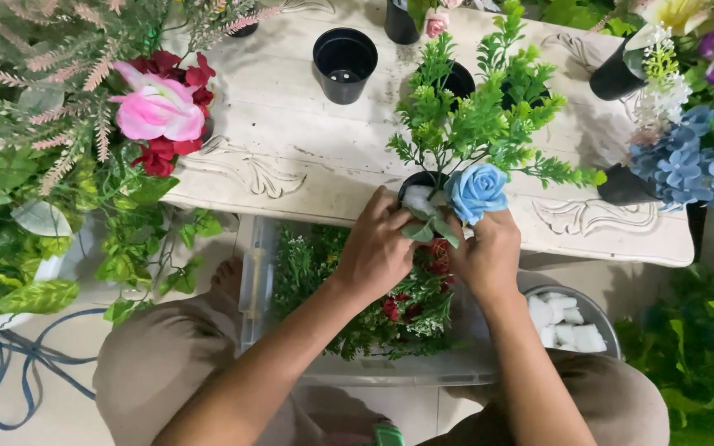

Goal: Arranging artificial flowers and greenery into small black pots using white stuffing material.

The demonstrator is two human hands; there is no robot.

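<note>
My left hand [375, 248] and my right hand [487, 253] are both closed around a small black pot [420, 180] at the near edge of a white carved table [291, 140]. The pot holds a white foam block [416, 199], green fern sprigs [481, 111] and a blue artificial rose [478, 192]. The rose sits just above my right hand's fingers. My left fingers press on the foam beside the rose's leaves. The pot's lower part is hidden by my hands.
An empty black pot [345, 63] stands farther back on the table. Pink and red flowers [159, 111] and leafy vines are at left, blue hydrangeas [687, 165] at right. Below the table: a clear bin of greenery [349, 314] and a bowl of white foam pieces [568, 324].
</note>
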